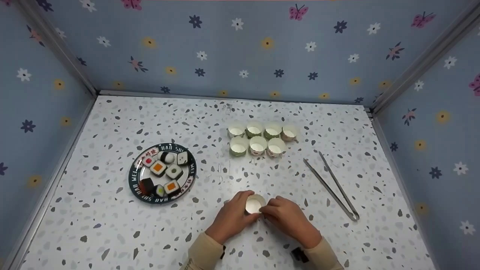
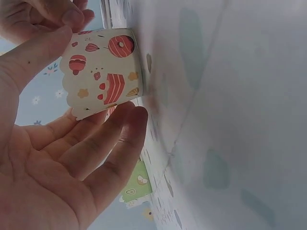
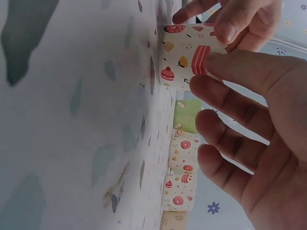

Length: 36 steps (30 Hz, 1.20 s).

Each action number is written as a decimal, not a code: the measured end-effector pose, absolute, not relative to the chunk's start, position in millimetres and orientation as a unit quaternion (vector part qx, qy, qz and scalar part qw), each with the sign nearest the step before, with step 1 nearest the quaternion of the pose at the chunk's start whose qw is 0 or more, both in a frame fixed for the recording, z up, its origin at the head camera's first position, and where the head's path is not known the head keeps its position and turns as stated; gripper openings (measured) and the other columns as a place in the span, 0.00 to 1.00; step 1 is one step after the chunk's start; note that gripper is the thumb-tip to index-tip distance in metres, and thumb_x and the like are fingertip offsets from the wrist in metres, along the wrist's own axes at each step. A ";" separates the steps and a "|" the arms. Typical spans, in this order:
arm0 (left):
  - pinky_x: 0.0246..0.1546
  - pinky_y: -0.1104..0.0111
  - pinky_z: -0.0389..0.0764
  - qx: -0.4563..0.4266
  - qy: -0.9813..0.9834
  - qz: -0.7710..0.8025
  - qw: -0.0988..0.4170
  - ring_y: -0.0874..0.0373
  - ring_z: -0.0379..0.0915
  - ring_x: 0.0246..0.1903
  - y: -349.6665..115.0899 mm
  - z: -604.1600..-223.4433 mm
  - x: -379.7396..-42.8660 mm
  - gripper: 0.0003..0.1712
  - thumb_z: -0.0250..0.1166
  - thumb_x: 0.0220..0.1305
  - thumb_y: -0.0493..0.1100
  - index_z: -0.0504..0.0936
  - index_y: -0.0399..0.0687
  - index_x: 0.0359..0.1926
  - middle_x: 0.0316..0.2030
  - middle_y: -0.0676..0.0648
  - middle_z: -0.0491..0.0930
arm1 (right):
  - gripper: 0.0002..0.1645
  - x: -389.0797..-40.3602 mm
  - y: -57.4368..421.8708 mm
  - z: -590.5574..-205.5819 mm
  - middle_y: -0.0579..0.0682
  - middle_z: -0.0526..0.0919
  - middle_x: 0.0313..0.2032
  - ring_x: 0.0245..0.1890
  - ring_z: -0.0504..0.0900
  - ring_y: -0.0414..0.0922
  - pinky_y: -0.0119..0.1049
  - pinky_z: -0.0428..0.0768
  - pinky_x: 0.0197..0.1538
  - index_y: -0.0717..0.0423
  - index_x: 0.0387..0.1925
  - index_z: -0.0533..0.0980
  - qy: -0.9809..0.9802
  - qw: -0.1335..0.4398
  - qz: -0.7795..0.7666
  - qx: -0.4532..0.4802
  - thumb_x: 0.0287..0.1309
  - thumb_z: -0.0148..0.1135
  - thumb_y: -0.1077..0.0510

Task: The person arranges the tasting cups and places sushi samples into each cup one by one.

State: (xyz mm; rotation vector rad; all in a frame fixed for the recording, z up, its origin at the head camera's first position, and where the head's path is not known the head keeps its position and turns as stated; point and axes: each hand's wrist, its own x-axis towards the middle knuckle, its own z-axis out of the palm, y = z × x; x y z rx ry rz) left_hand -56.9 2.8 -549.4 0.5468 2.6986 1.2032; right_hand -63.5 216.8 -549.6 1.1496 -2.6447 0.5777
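Your left grip [image 1: 236, 212] half-closes round a scalloped cream, red-printed cup [image 1: 255, 206], your right grip [image 1: 287, 216] pinches its four-o'clock side, and tabletop [image 1: 215, 183] stretches to a plate [image 1: 192, 170] at ten o'clock.

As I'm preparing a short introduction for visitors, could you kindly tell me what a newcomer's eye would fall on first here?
Probably the dark-rimmed plate of colourful sushi, on the left in the head view. Next, perhaps, both hands holding a cup at lower middle, with seven more cups in two rows beyond. Tongs lie spread open on the right.
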 end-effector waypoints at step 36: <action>0.53 0.50 0.76 0.149 0.890 0.417 0.109 0.44 0.75 0.55 -3.3 -547.1 -55.8 0.42 0.74 0.60 0.51 0.66 0.44 0.70 0.60 0.44 0.74 | 0.05 -160.3 297.8 -518.1 0.51 0.81 0.28 0.27 0.78 0.49 0.43 0.78 0.26 0.58 0.34 0.85 -0.928 0.233 0.170 0.234 0.54 0.74 0.67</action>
